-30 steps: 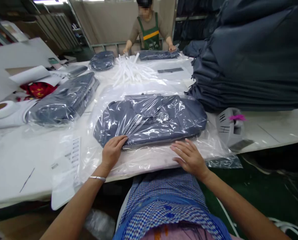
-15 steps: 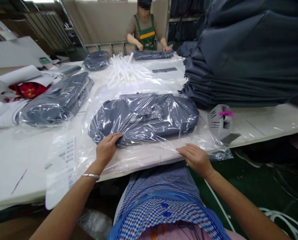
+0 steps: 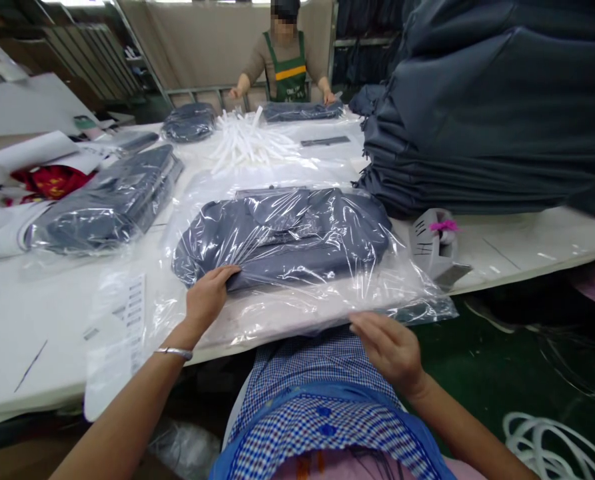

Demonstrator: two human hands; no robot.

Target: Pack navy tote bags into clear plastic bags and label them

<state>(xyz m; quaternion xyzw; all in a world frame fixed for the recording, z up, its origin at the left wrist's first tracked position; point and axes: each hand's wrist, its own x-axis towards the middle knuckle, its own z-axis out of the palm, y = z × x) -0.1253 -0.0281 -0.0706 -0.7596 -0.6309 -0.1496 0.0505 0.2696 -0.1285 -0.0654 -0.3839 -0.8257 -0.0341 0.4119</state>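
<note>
A dark blue-grey folded bag (image 3: 297, 263) lies in front of me inside a clear plastic bag (image 3: 297, 310) that spreads past it on all sides. My left hand (image 3: 208, 293) is closed at the front left of the folded bag, its thumb and fingers pinching the plastic there. A silver bangle circles that wrist. My right hand (image 3: 390, 347) is at the table's front edge, slightly blurred, fingers together and fingertips at the plastic's near edge.
Dark pieces form a tall stack (image 3: 497, 127) at right, behind a grey tape dispenser (image 3: 432, 243). A wrapped bag (image 3: 107, 200) lies left, near a label sheet (image 3: 136, 313). White strips (image 3: 250, 143) are heaped behind. Across the table, a co-worker (image 3: 290, 67) has one hand on another wrapped bag.
My right hand has moved down toward me, and the plastic lines drawn to its fingers have gone. My left hand stays put. The co-worker's one arm has swung outward.
</note>
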